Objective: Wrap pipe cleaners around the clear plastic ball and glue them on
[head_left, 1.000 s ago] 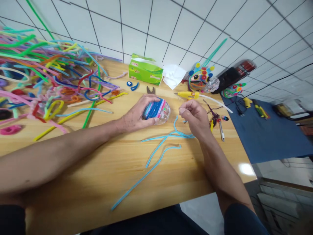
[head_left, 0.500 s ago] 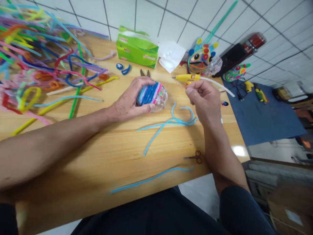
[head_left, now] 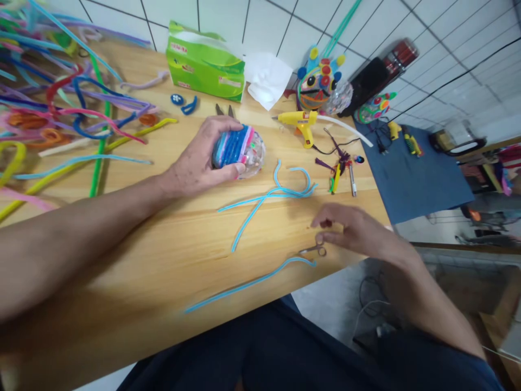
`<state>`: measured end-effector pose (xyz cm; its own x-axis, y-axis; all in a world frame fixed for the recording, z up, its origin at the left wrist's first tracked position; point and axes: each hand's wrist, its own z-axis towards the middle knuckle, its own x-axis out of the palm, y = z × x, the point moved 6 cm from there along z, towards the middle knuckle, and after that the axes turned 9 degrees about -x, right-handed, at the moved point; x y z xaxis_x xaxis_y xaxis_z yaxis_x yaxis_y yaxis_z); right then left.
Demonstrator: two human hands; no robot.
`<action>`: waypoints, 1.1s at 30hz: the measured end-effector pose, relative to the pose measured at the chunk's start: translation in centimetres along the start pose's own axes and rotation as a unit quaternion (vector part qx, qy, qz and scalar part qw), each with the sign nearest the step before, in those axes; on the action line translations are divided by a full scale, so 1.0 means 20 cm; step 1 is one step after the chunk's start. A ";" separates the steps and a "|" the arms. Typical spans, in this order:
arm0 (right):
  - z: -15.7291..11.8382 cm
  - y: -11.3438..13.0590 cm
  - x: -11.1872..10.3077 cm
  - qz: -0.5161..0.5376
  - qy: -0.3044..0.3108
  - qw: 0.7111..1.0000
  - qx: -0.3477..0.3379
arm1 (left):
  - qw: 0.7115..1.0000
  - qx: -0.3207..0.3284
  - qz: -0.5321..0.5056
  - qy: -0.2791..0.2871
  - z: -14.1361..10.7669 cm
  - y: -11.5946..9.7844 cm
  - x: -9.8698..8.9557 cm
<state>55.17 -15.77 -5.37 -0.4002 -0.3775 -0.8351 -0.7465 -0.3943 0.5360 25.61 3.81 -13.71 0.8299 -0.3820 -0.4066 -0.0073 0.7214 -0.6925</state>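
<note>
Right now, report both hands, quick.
Left hand: closed around the wrapped clear bottle piece.
Right hand: partly open, thumb and fingers apart, just above the small scissors; contact can't be told.

White tiled wall (head_left: pixel 268 24) right behind the wooden table (head_left: pixel 163 260), dark blue mat (head_left: pixel 419 179) at the table's end, pale floor (head_left: pixel 325 298) below the table.

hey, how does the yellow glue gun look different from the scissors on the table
The glue gun is bulky and bright yellow; the scissors are small, slim and dark. The glue gun has a white stick coming out of its back, while the scissors have finger loops, with the right hand close by. Both lie on the wooden table.
</note>
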 end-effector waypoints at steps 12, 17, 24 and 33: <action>-0.14 -0.11 0.25 -0.189 -0.075 0.979 0.006 | 1.000 0.002 0.013 -0.025 0.00 -0.04 0.00; -0.02 -0.21 0.17 -0.200 -0.149 0.967 0.046 | 0.998 -0.028 0.023 -0.046 -0.01 -0.09 0.01; 0.28 -0.12 0.07 0.053 -0.256 0.964 0.050 | 0.997 -0.058 0.032 -0.043 0.00 -0.11 0.00; 0.61 0.09 0.04 0.256 -0.300 0.918 -0.034 | 0.997 -0.060 0.031 -0.033 0.01 -0.11 0.01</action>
<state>47.11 -6.57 -6.58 -0.9253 -0.0070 -0.3793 -0.3524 -0.3539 0.8663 25.82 2.15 -12.13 0.8603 -0.2981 -0.4136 -0.1225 0.6667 -0.7352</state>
